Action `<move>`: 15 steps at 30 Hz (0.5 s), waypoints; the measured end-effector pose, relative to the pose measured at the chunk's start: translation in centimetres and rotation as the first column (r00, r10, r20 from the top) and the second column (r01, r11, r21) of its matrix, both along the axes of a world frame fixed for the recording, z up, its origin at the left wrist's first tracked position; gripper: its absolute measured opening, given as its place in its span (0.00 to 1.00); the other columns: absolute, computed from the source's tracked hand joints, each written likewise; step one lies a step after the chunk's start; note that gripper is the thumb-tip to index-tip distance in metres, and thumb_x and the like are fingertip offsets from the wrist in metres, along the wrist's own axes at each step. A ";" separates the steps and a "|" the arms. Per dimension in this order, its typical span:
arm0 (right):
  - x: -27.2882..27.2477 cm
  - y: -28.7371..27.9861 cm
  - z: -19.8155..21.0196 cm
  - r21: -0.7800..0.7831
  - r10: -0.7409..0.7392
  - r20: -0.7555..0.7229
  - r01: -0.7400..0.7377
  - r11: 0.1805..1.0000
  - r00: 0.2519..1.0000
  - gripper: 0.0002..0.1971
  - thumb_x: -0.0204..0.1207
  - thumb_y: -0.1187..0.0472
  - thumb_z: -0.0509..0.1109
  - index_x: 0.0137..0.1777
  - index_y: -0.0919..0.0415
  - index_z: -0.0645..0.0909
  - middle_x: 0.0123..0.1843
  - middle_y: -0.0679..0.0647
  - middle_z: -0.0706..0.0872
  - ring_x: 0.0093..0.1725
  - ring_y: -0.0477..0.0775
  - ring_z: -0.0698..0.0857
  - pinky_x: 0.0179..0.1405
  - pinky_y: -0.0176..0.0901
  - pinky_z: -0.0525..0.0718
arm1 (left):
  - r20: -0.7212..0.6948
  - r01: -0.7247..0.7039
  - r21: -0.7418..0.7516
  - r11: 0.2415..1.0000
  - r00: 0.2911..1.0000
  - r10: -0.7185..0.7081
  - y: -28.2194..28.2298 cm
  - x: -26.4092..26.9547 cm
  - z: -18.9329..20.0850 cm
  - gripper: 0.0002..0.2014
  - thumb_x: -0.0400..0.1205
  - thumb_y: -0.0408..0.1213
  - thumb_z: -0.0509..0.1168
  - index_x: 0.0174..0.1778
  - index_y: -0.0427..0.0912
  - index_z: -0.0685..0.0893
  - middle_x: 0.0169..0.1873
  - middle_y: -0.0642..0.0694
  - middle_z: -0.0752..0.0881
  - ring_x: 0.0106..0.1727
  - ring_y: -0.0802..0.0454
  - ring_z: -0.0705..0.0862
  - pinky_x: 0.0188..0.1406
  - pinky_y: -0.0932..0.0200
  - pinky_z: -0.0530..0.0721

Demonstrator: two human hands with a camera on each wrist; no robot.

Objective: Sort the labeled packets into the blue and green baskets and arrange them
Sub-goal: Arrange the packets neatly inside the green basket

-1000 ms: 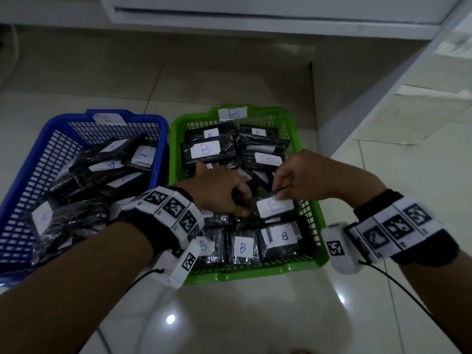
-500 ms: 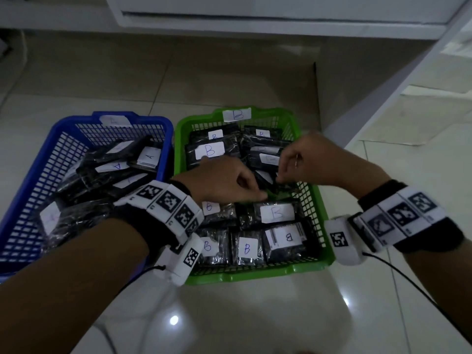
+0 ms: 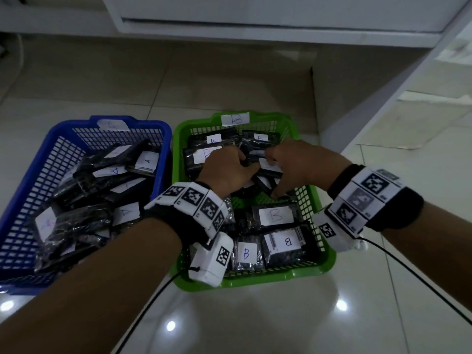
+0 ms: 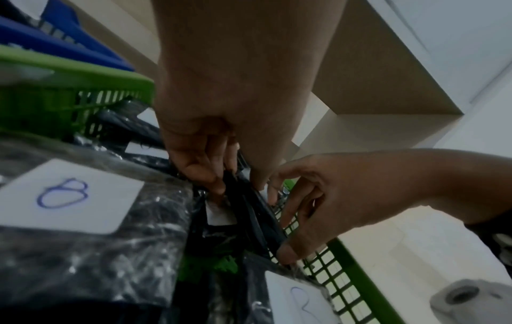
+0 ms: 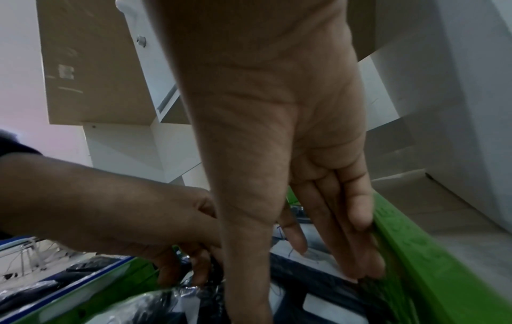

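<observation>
A green basket (image 3: pixel 255 280) tagged B holds black packets with white B labels. A blue basket (image 3: pixel 143 123) to its left holds packets labelled A (image 3: pixel 148 160). Both hands are in the middle of the green basket. My left hand (image 3: pixel 227 169) curls its fingers (image 4: pixel 210 173) over the top edges of some upright black packets (image 4: pixel 243 221). My right hand (image 3: pixel 296 167) spans the same bunch, thumb (image 4: pixel 289 252) on the near side and fingers (image 5: pixel 357 247) down along the basket's right wall. Labelled B packets (image 3: pixel 275 215) lie flat in the front rows.
The baskets stand side by side on a glossy tiled floor (image 3: pixel 255 323). A white cabinet base (image 3: pixel 357 111) rises just behind and right of the green basket. Wrist-camera cables (image 3: pixel 408 272) trail off both arms.
Both hands have left the flat B packet in the second row and moved back to the basket's middle, where they now hold upright packets.
</observation>
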State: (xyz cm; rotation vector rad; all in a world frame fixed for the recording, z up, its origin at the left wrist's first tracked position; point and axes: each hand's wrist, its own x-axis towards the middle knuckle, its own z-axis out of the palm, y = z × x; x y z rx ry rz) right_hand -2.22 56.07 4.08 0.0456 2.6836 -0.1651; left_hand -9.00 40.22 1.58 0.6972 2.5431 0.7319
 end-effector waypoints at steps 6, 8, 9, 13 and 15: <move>0.4 0.6 0.1 -0.090 -0.043 -0.066 0.037 0.995 0.997 0.22 0.57 0.52 0.85 0.42 0.55 0.74 0.37 0.48 0.76 0.39 0.53 0.78 0.28 0.40 0.68 | 0.345 -0.212 0.078 0.974 0.922 0.173 0.7 -0.1 0.4 0.33 0.72 0.47 0.80 0.69 0.39 0.78 0.48 0.47 0.89 0.51 0.48 0.90 0.57 0.48 0.89; 0.8 1.3 0.1 -0.174 -0.086 -0.072 0.072 0.982 0.994 0.22 0.56 0.54 0.86 0.39 0.55 0.75 0.36 0.48 0.79 0.37 0.52 0.79 0.29 0.40 0.68 | 0.513 -0.263 0.086 0.961 0.839 0.184 0.8 -0.1 1.2 0.27 0.74 0.37 0.79 0.67 0.38 0.77 0.46 0.41 0.90 0.48 0.45 0.93 0.53 0.47 0.92; 1.1 1.7 0.2 -0.226 -0.116 -0.056 0.101 0.969 0.992 0.22 0.55 0.54 0.87 0.39 0.55 0.76 0.37 0.49 0.82 0.37 0.52 0.81 0.30 0.40 0.71 | 0.543 -0.249 0.086 0.965 0.823 0.164 0.7 -0.1 1.6 0.20 0.77 0.32 0.76 0.64 0.36 0.80 0.47 0.37 0.91 0.48 0.44 0.93 0.50 0.49 0.92; 1.4 3.0 0.4 -0.418 -0.261 -0.019 0.229 0.879 0.965 0.20 0.56 0.64 0.88 0.40 0.56 0.80 0.39 0.52 0.87 0.38 0.52 0.87 0.35 0.45 0.85 | 0.472 -0.127 0.071 0.989 0.878 0.079 -0.9 -1.0 2.9 0.13 0.82 0.27 0.68 0.62 0.36 0.83 0.50 0.35 0.91 0.53 0.44 0.92 0.56 0.47 0.90; 1.4 2.7 0.2 -0.409 -0.299 -0.070 0.246 0.879 0.952 0.18 0.59 0.62 0.87 0.42 0.55 0.80 0.40 0.51 0.86 0.40 0.51 0.86 0.37 0.42 0.84 | 0.469 -0.126 0.065 0.990 0.880 0.081 -2.1 -2.1 2.9 0.15 0.82 0.25 0.66 0.64 0.39 0.81 0.53 0.36 0.90 0.55 0.43 0.91 0.59 0.44 0.89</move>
